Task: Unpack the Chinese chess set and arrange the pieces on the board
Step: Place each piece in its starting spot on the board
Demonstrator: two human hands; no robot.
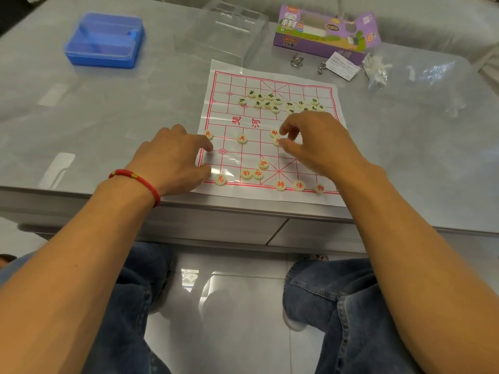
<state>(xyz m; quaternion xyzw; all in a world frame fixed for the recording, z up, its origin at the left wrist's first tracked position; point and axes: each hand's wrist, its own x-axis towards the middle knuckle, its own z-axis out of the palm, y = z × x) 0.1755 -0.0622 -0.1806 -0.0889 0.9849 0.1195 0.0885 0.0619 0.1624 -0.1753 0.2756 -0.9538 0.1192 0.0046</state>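
Pinning the board [270, 197] flat on the table [108, 117] is done by the left hand [172, 157], its fingers spread and pressed at the left edge. A red piece [276, 141] is pinched by the right hand [318, 144]; it should be centred on a line crossing, clear of its neighbour. Black pieces [270, 101] sit heaped at the far side.

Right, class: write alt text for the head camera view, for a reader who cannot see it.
Two hands arrange Chinese chess pieces on a paper board: the right hand pinches a red-marked piece mid-board, and the left hand rests its fingers at the board's left edge. Black-marked pieces sit clustered on the far half.
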